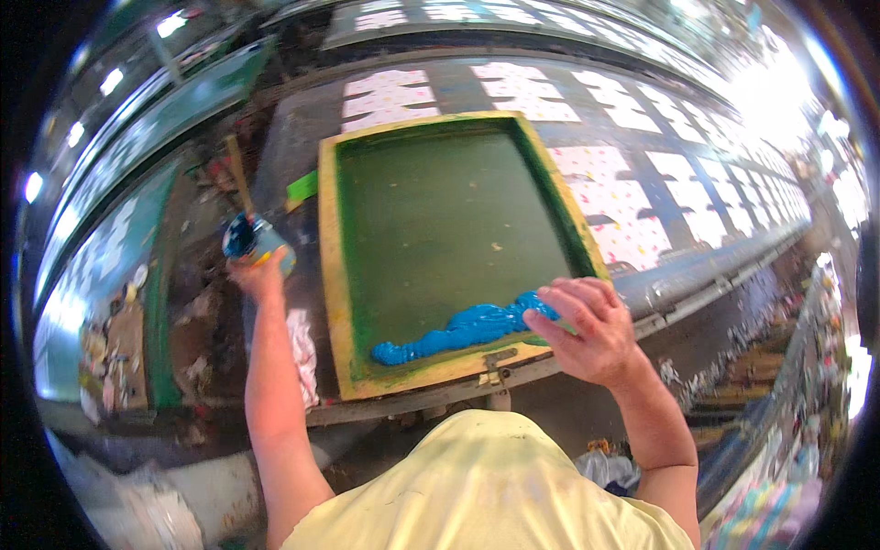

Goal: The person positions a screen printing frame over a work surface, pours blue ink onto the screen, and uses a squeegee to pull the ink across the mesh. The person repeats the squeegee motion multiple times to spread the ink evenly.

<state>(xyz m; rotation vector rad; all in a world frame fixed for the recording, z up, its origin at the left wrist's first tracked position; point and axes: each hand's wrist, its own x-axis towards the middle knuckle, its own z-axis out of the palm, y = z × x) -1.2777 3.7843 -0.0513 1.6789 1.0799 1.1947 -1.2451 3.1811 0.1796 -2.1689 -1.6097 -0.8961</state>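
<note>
A printing screen point(431, 211) with a yellow-green wooden frame lies before me on the long table. Along its near inner edge runs a thick bead of blue ink point(458, 332). Left of the frame, my left hand point(260, 273) grips an ink container point(278, 246), whose mouth shows dark blue ink. A wooden stick point(240, 174) stands up out of the container. My right hand point(591, 332) hovers over the frame's near right corner, at the right end of the ink, its fingers loosely bent and apart from the thumb. Nothing shows in it.
Rows of white printed fabric pieces point(614, 206) lie on the table beyond and right of the screen. A crumpled pinkish cloth point(302, 357) lies by my left forearm. Bright green tape point(302, 189) sits at the frame's left side. A metal clasp point(496, 365) is on its near edge.
</note>
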